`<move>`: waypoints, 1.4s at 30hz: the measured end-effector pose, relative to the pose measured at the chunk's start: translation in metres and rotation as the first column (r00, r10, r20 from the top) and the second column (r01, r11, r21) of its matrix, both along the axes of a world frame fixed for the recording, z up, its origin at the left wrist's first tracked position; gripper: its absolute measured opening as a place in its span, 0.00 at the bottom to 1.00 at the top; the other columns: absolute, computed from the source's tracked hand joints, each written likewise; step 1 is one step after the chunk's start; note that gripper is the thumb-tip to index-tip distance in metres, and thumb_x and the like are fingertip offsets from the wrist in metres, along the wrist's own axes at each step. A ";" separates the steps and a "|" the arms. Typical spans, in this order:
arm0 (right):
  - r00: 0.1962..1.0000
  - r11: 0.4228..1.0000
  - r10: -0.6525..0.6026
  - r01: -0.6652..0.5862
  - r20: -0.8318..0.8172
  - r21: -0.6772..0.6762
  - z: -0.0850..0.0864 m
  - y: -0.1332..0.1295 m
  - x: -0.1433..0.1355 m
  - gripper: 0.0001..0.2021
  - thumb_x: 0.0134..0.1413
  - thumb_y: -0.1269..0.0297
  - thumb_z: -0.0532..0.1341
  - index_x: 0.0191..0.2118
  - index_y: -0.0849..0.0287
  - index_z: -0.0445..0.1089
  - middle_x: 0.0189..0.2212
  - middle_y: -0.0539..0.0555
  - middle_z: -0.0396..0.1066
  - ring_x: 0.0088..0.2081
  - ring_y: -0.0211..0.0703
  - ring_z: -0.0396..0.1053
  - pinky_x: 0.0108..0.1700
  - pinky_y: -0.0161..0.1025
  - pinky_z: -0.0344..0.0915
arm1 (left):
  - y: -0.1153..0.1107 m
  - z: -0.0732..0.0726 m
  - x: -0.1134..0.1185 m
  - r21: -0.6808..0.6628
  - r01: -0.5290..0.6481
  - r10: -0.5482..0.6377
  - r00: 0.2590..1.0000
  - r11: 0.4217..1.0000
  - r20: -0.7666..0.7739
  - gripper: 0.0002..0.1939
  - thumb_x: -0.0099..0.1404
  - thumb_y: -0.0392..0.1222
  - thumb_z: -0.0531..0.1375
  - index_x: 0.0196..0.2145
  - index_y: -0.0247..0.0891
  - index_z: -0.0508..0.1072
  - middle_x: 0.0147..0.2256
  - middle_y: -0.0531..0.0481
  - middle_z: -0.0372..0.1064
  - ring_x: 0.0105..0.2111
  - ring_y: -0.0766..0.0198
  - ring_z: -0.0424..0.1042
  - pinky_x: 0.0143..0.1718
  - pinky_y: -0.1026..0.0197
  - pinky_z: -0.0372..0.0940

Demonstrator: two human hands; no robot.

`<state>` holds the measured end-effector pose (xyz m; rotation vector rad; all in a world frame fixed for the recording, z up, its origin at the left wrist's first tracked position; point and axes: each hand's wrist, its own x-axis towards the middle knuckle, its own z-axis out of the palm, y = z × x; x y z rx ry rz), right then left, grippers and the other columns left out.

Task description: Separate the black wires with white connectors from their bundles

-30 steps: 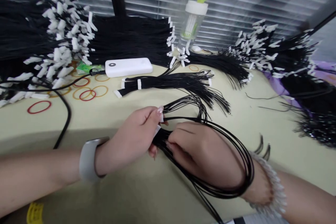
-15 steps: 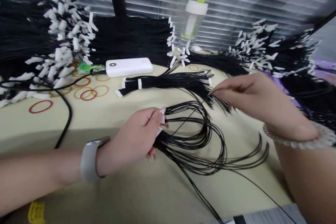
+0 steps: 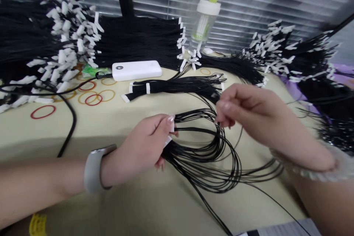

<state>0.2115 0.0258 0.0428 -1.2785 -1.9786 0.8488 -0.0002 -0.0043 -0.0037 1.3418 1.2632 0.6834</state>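
Observation:
My left hand [image 3: 145, 142] is closed around a looped bundle of thin black cables [image 3: 203, 151], its thumb pressing on top near white connectors [image 3: 167, 141]. The loops fan out to the right over the table, and some ends trail toward the front edge. At the upper right of the loops my right hand [image 3: 246, 112] is pinched, seemingly on a black cable; the fingertips partly cover it. One thin strand curves down from beneath this hand. Just behind lies another black cable bundle [image 3: 177, 85] with white connectors at its left end.
A white power bank [image 3: 136, 70] with a thick black cord lies at the back. Red and yellow rubber bands [image 3: 42, 112] are scattered at left. Heaps of black cables [image 3: 138, 40] with white connectors line the window blinds. A clear bottle [image 3: 204, 25] stands behind; paper [image 3: 290, 227] lies front right.
My right hand has moved down and slightly left, from the tips of the rear bundle to the loops, and its fingers have curled in. The left hand has barely moved.

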 end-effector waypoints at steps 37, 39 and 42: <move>0.889 0.892 0.236 -0.359 0.393 0.275 -0.028 -0.022 -0.035 0.09 0.54 0.71 0.49 0.29 0.64 0.64 0.23 0.49 0.59 0.25 0.29 0.53 0.28 0.29 0.49 | -0.006 0.002 -0.002 0.078 0.171 -0.167 0.984 0.982 -0.060 0.15 0.62 0.49 0.44 0.23 0.38 0.58 0.16 0.60 0.52 0.11 0.75 0.57 0.11 0.73 0.56; 0.895 0.887 0.239 -0.359 0.376 0.289 -0.031 -0.023 -0.035 0.09 0.54 0.71 0.49 0.29 0.64 0.65 0.23 0.49 0.59 0.25 0.28 0.54 0.28 0.29 0.50 | -0.005 0.001 -0.002 0.076 0.172 -0.168 0.984 0.982 -0.058 0.15 0.62 0.49 0.44 0.23 0.38 0.58 0.16 0.60 0.52 0.11 0.75 0.57 0.11 0.73 0.56; 0.900 0.885 0.245 -0.359 0.361 0.297 -0.032 -0.023 -0.035 0.09 0.54 0.71 0.50 0.30 0.63 0.66 0.23 0.49 0.60 0.26 0.29 0.55 0.28 0.29 0.51 | -0.005 0.000 -0.002 0.071 0.181 -0.177 0.982 0.981 -0.057 0.16 0.62 0.50 0.44 0.24 0.38 0.59 0.16 0.60 0.52 0.11 0.75 0.58 0.11 0.72 0.56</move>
